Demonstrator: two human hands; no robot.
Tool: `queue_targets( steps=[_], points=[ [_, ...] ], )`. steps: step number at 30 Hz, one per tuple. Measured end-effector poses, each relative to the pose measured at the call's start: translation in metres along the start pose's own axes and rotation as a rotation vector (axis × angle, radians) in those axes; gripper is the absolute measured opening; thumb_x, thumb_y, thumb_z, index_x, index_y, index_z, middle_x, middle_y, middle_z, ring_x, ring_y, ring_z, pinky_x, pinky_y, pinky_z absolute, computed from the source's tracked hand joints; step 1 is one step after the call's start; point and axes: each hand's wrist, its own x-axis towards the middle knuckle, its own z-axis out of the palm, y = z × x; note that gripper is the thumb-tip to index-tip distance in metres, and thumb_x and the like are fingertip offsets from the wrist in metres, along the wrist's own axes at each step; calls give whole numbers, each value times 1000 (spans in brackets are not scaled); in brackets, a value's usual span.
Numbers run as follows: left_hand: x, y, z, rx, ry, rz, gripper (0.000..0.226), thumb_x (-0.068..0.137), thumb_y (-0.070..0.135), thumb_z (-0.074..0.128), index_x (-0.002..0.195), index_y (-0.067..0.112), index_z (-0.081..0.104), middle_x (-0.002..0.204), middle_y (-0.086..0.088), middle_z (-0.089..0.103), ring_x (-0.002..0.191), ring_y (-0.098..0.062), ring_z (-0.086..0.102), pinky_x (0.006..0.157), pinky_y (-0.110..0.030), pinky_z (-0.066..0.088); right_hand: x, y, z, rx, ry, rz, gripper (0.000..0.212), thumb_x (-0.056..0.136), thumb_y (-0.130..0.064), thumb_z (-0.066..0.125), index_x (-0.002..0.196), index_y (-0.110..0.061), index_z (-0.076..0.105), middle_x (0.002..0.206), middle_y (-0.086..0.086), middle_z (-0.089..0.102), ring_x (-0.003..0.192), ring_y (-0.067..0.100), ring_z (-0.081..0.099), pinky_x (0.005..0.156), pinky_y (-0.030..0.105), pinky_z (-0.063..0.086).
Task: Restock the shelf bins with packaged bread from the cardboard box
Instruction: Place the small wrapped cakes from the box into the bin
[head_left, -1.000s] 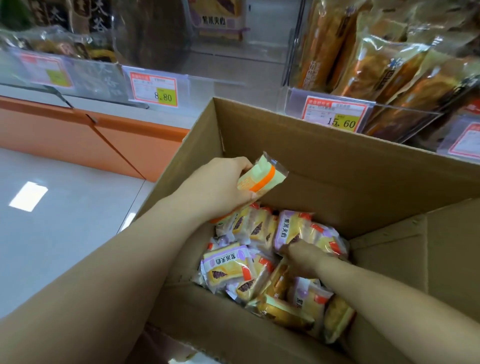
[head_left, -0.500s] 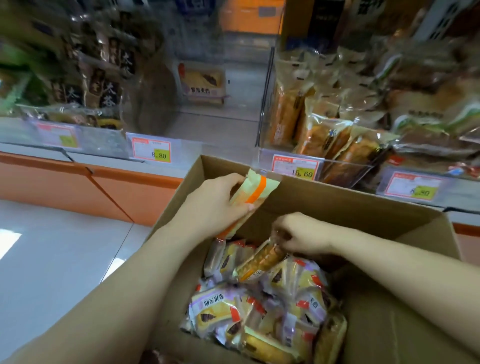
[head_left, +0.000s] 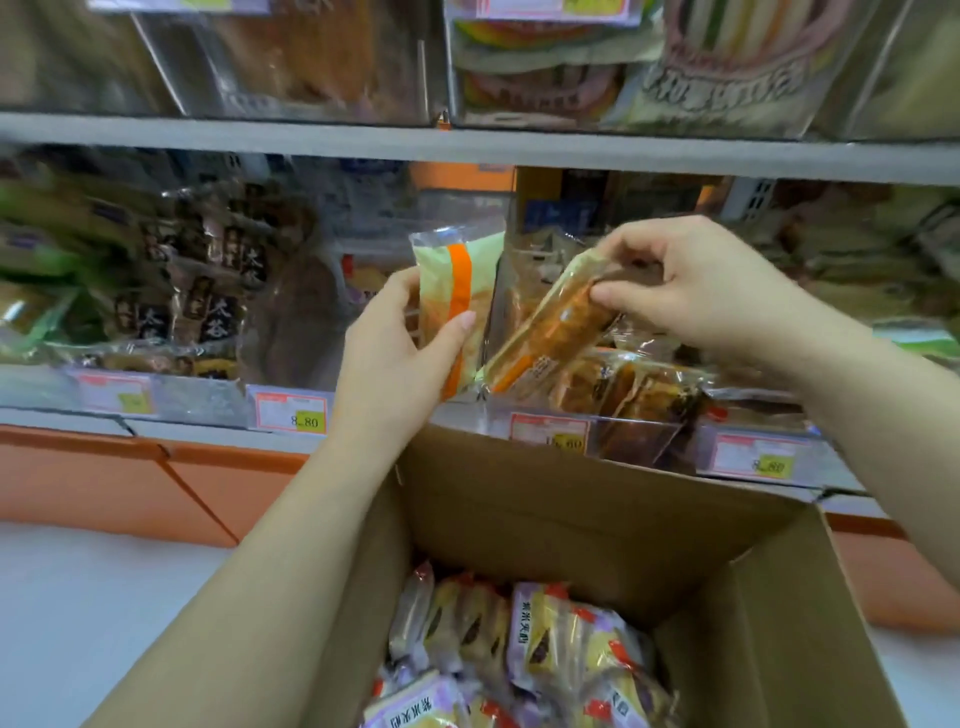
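shop shelving with clear-fronted bins (head_left: 197, 395) fills the background. leftmost bin: dark packets (head_left: 208, 291) printed 太谷; price tag (head_left: 293, 413) reads 8.80. left hand (head_left: 395, 338) grips a pale green packet (head_left: 457, 270) with an orange stripe, upright, before the shelf. right hand (head_left: 691, 280) pinches a tilted orange-brown bread packet (head_left: 550, 332) over a bin of similar brown packets (head_left: 639, 389). right tag (head_left: 756, 460) reads 8.80. below, the open cardboard box (head_left: 571, 519) holds purple-labelled packets (head_left: 545, 649); their print is blurred.

I see the left hand (head_left: 395, 338) holding a green bread pack (head_left: 451, 291). The right hand (head_left: 691, 291) pinches an orange bread pack (head_left: 550, 332) above the cardboard box (head_left: 571, 519).
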Motion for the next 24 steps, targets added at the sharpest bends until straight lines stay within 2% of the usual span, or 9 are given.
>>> queue_targets(
  steps=[3,5,10,12,15,19,22,24],
  points=[
    [10,6,-1,13,35,35,38,89,28,64,125,25,51,110,16,57,98,8,54,86,-7,41,13,-5,-4,-29,123,-22,11,87,-20,64,91,-30,63,81,-25,57,75,-7,54,69,11,38],
    [13,8,0,43,33,48,43,90,29,63,130,22,49,117,11,57,106,-1,53,91,-17,43,22,-8,-1,-84,140,-31,13,88,-16,63,97,-25,67,86,-15,61,83,4,56,76,20,41],
    [12,6,0,46,18,50,42,89,29,63,129,22,50,120,8,59,109,-5,55,95,-26,47,42,-5,23,-242,42,7,20,89,-16,61,108,-19,66,99,0,66,90,15,59,76,24,44],
    [11,4,0,35,15,37,42,89,29,63,129,22,51,118,9,59,107,-4,55,92,-23,46,51,-1,40,-255,-4,18,21,89,-16,61,110,-19,65,104,1,65,96,18,60,79,26,45],
    [10,0,1,35,-7,9,44,89,30,63,130,22,49,115,13,55,105,-2,52,87,-16,41,64,10,65,-317,-96,63,17,91,-18,59,107,-19,62,104,2,61,95,19,57,77,29,45],
    [9,-7,1,19,-37,-19,45,89,29,63,131,22,49,110,19,53,96,6,52,76,0,37,75,25,85,-374,-218,149,21,91,-24,58,112,-20,59,110,3,58,95,19,55,78,32,47],
    [10,-11,0,-8,-49,-32,41,89,30,63,127,26,49,96,30,50,85,23,48,67,6,37,79,29,87,-351,-223,194,30,88,-30,62,117,-23,58,117,3,55,101,20,54,82,33,48],
    [12,-11,-2,-36,-50,-44,38,89,31,63,123,30,49,94,33,48,82,28,46,65,8,35,77,28,81,-296,-157,191,39,85,-36,65,122,-25,55,122,0,54,105,18,53,87,35,49]
  ],
)
